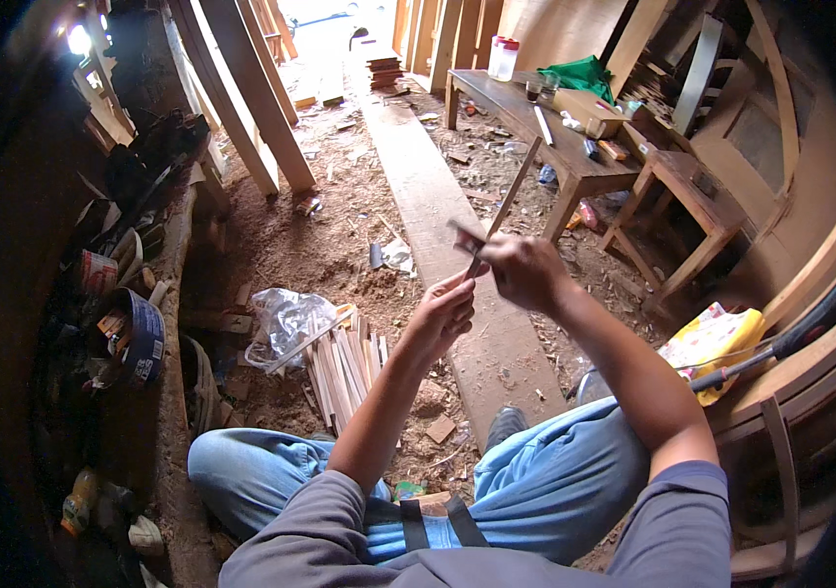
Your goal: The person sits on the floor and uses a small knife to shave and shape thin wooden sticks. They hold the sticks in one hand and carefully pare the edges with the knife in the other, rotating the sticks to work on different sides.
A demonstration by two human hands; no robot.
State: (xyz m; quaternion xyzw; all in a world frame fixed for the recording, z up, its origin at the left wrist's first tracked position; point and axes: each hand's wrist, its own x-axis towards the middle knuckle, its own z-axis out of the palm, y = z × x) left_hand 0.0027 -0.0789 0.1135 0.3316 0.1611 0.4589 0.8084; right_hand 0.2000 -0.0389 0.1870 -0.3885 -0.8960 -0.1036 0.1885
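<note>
Both my hands are raised close together above a long wooden plank (418,176). My left hand (445,312) is closed around a thin, narrow piece (477,266) that sticks up from its fingertips. Just beyond, my right hand (527,272) is closed at the upper end of that piece. A dark, flat piece (466,237) with a reddish patch juts left from the right fingers, too blurred to name. Behind the right hand slants a slim wooden stick (516,184); I cannot tell whether the hand holds it.
Thin wooden strips (341,372) lie beside a clear plastic bag (292,321). On the right stand a wooden table (496,95) and a small wooden stool (707,201). A blue tub (146,338) sits at left, and a yellow bag (721,338) at right. Shavings cover the floor.
</note>
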